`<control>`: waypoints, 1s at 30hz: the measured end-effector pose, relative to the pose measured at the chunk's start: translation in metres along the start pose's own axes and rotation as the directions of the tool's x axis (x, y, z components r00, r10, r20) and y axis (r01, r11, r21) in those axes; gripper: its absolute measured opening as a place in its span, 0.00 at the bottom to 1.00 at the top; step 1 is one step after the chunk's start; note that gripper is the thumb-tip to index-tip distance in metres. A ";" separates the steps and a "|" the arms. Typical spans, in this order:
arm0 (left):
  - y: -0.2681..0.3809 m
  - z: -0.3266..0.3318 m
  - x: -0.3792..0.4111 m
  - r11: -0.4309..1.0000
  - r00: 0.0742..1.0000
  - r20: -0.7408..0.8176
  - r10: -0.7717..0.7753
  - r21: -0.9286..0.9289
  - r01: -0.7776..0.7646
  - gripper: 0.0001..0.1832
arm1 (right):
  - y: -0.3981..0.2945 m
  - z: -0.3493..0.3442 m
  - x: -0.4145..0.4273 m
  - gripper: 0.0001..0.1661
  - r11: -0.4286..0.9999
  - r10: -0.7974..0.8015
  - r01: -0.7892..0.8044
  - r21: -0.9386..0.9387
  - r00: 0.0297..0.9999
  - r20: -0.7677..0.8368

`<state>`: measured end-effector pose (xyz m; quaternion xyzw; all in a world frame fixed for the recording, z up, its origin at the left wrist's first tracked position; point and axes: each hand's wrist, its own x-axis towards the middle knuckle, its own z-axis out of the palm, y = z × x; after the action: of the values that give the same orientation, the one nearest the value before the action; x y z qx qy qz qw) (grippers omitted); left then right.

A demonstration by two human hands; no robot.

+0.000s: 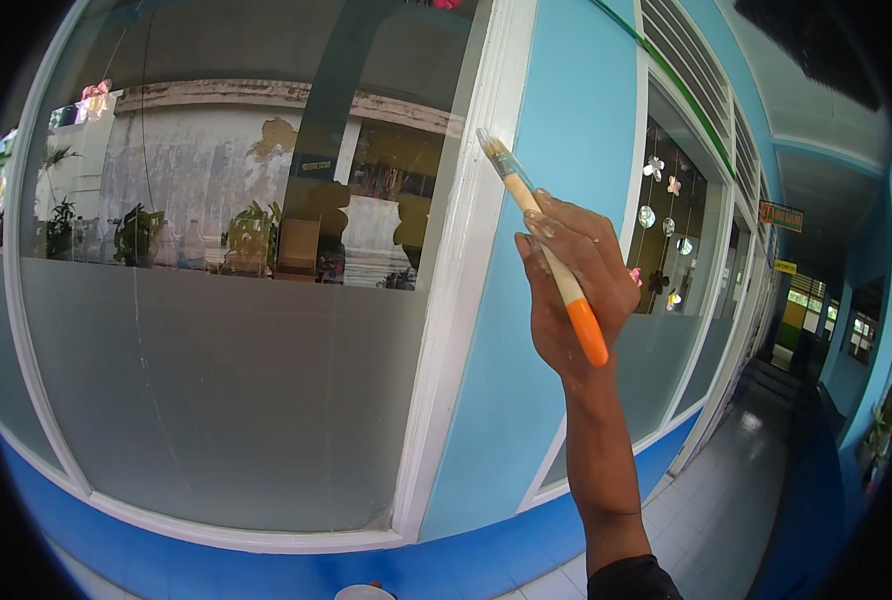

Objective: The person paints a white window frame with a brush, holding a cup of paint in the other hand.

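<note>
My right hand (577, 277) holds a paintbrush (524, 191) by its wooden handle, which has an orange end. The brush tilts up to the left, and its bristle tip lies at the white window frame (457, 247); whether it touches is hard to tell. Left of the frame is a large glass pane (228, 390), frosted in its lower part, with reflections above. To the right runs a light blue wall (573, 112). A white container (365, 592) shows at the bottom edge, with what looks like a fingertip behind it; the rest of my left hand is hidden.
Below the window runs a dark blue wall band (281, 559). More white-framed windows (663, 375) with hanging ornaments stand to the right. A tiled walkway (723, 450) leads away past steps, with hanging signs (781, 217) above. Plants (885, 427) line the far right.
</note>
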<state>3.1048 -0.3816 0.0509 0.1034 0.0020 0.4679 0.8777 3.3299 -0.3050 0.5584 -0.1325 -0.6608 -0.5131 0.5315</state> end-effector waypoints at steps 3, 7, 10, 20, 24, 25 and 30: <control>0.000 -0.003 -0.002 1.000 1.000 0.022 0.001 -0.012 -0.001 0.53 | 0.006 0.010 -0.005 0.15 0.996 -0.045 0.049 -0.080 0.997 0.058; 0.002 -0.006 -0.005 1.000 0.999 0.048 -0.013 0.009 0.013 0.53 | 0.003 0.014 -0.029 0.20 0.989 -0.050 0.071 -0.132 0.986 0.158; 0.001 -0.007 -0.006 1.000 1.000 0.028 -0.013 -0.009 0.013 0.53 | -0.009 0.013 -0.050 0.19 0.985 -0.024 0.061 -0.161 0.975 0.219; -0.008 0.025 0.001 1.000 0.999 -0.033 0.026 -0.011 -0.026 0.48 | -0.016 0.016 -0.051 0.12 0.975 -0.087 0.100 -0.200 0.994 0.070; -0.012 0.031 0.006 0.991 0.998 0.037 0.060 0.118 -0.064 0.49 | 0.003 0.030 -0.045 0.12 0.981 -0.042 0.047 -0.188 0.999 0.032; -0.014 0.032 0.006 0.993 0.998 0.024 0.066 0.092 -0.068 0.51 | 0.005 0.033 -0.046 0.12 0.982 -0.024 0.031 -0.184 0.999 0.041; -0.026 0.027 0.008 0.985 0.986 -0.057 0.158 0.075 -0.154 0.57 | 0.002 0.037 -0.068 0.11 0.985 0.011 -0.011 -0.170 1.000 -0.004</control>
<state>3.1334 -0.3938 0.0731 0.1195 0.0379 0.5379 0.8336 3.3373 -0.2483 0.5061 -0.1801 -0.6130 -0.5649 0.5222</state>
